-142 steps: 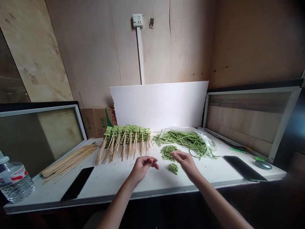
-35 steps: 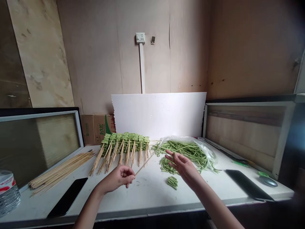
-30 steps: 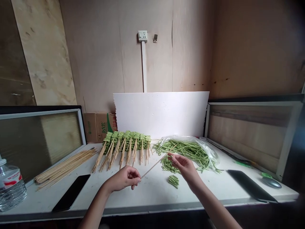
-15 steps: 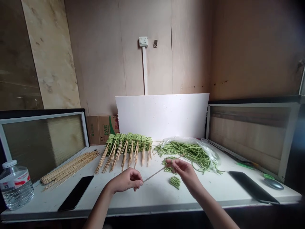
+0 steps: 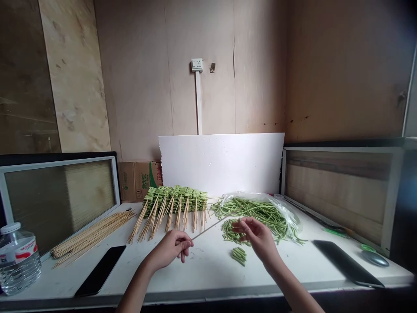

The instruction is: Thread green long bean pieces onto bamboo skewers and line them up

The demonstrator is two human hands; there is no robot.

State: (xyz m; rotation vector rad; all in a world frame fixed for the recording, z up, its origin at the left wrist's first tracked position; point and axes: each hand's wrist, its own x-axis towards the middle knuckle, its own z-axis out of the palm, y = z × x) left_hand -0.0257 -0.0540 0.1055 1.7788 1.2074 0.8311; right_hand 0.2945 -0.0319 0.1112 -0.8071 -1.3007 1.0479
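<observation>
My left hand [image 5: 174, 250] is closed around the lower end of a thin bamboo skewer [image 5: 208, 228], which slants up to the right. Near its far end is my right hand [image 5: 256, 237], fingers loosely curled and apart, in front of a pile of short-cut green beans [image 5: 230, 232]. I see nothing clearly held in it. Below that pile lies a small neat group of cut bean pieces [image 5: 239, 256]. Behind my hands, rows of finished bean skewers [image 5: 176, 202] are stacked with their bare sticks toward me.
Long green beans [image 5: 257, 208] lie in a clear plastic bag at the back right. Loose bamboo skewers [image 5: 93, 234], a black phone [image 5: 100, 270] and a water bottle [image 5: 19, 261] are on the left. Another dark flat device [image 5: 347, 263] and a grey mouse-like object [image 5: 375, 258] sit right.
My right hand has come off the skewer, shifting slightly right and down with its fingers loosening. The left hand still holds the skewer. The whole view has tilted up a little.
</observation>
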